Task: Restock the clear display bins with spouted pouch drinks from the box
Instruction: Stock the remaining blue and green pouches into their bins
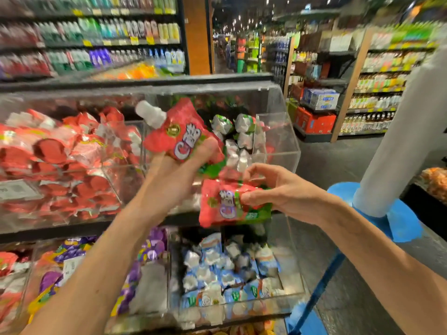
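My left hand (174,172) holds up a red-and-green spouted pouch (181,134) with a white cap, tilted to the upper left, in front of the upper right clear bin (278,131). That bin holds several similar pouches lying with their silver backs showing. My right hand (273,187) pinches a second red-and-green pouch (229,204) just below the bin's front wall. No box is in view.
To the left, an upper bin (60,153) is packed with red pouches. Lower bins hold purple pouches (135,274) and blue-white pouches (229,274). A person in a grey sleeve (406,141) stands at right by a blue cart (387,213). Stocked shelves line the aisle behind.
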Tool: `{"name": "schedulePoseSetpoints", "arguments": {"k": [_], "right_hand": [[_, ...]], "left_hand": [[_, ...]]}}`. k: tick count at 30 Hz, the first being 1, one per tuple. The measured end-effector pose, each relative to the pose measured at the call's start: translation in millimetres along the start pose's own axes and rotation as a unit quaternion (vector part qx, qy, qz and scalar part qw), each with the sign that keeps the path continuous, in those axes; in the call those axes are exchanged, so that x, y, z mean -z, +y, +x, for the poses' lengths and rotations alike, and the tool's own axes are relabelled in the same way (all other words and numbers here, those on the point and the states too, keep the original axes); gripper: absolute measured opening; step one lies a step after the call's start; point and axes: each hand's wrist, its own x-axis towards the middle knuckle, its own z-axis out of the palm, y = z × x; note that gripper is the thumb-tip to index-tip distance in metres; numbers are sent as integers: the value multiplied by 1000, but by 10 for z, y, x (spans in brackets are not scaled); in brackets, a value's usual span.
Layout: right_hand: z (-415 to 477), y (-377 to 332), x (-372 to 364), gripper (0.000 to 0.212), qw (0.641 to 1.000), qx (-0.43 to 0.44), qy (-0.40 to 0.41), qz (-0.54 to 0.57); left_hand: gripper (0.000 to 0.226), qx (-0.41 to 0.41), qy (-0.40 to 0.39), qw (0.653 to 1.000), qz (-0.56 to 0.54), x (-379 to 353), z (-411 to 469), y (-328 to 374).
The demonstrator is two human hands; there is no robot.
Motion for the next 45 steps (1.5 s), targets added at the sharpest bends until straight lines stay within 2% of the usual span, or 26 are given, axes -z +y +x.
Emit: {"name": "schedulePoseSetpoints", "arguments": {"k": [2,4,6,8,10,12,14,17,19,21,23,25,29,32,34,36,38,40,43,45], "right_hand": [[60,-240,-12,36,997,50,58,-6],[135,-433,21,38,988,85,126,-34],[234,-590,78,40,970,118,199,-80],[358,-708,133,34,936,163,267,-161],[516,-777,171,32,869,211,330,-302],[677,-783,169,32,800,250,363,-406],[818,-752,166,29,729,309,379,-479],[992,-665,174,24,637,380,350,-571],[1089,-603,186,27,586,378,333,-635],[1188,-557,197,36,554,347,329,-682],[1269,-525,201,40,558,306,332,-696],[1347,-488,202,41,582,270,331,-692],[1402,-447,171,39,664,254,287,-642],[1372,-494,141,47,710,251,267,-602],[1369,-541,125,45,737,244,263,-573],[1390,-576,126,45,748,218,274,-564],[1406,-586,143,45,754,197,295,-554],[1401,-583,158,47,757,192,303,-545],[1383,-580,179,48,765,183,267,-557],[1374,-583,201,47,765,168,242,-572]], "left_hand": [[14,-43,28,999,-9,176,179,130],[8,-62,63,996,26,357,397,144],[21,-45,89,992,72,546,617,119],[37,2,96,976,195,695,808,107],[35,31,103,922,371,755,914,138],[26,8,133,868,479,711,940,181],[33,-54,164,835,522,621,929,184],[41,-126,186,773,594,516,926,108],[51,-134,173,711,668,450,975,42],[52,-136,160,658,723,404,1033,-9],[47,-113,158,636,746,349,1093,-43],[41,-98,158,641,745,272,1155,-56],[29,-106,102,656,740,75,1232,-109],[26,-109,101,661,736,5,1316,-126],[29,-105,85,678,723,-27,1358,-126],[39,-94,50,719,687,-32,1393,-157],[53,-68,-2,803,592,8,1404,-172],[62,-58,-36,865,498,71,1384,-187],[55,-63,7,914,400,155,1378,-249],[43,-64,51,917,389,155,1381,-304]]}}
